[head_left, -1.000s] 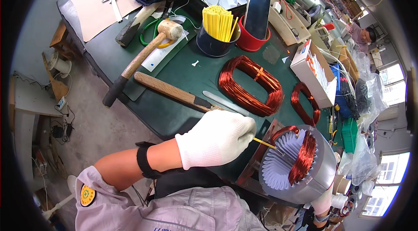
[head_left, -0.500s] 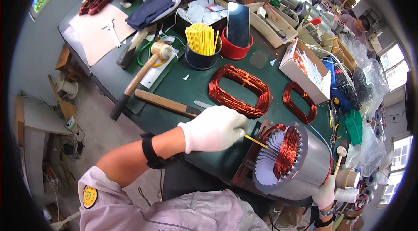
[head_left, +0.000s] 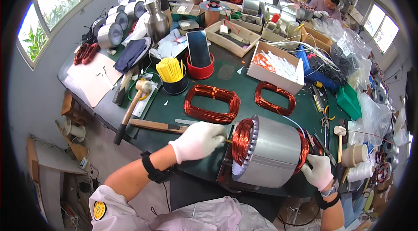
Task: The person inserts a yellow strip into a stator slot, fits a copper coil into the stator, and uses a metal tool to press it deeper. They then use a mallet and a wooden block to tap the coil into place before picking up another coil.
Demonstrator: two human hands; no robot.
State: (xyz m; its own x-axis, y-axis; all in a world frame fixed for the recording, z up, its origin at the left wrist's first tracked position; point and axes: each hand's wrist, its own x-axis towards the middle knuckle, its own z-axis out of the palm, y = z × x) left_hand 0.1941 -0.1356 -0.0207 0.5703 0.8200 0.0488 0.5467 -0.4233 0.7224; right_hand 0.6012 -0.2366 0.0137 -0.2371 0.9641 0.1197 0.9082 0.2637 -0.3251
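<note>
While the left hand (head_left: 200,140) pinched a thin yellow strip (head_left: 228,141) beside the left copper winding (head_left: 242,143), the right hand (head_left: 318,171) was at the opposite end, grip unclear. The motor stator (head_left: 278,150) lay sideways between them.

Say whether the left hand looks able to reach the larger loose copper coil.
Probably yes: nothing visible blocks the left hand from the nearby coil, though that hand seems to hold a yellow stick.

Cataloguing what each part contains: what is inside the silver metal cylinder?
The silver cylinder shows copper wire bulging at both ends and white lining at its left opening. Its wall hides the rest, including how the wire runs.
</note>
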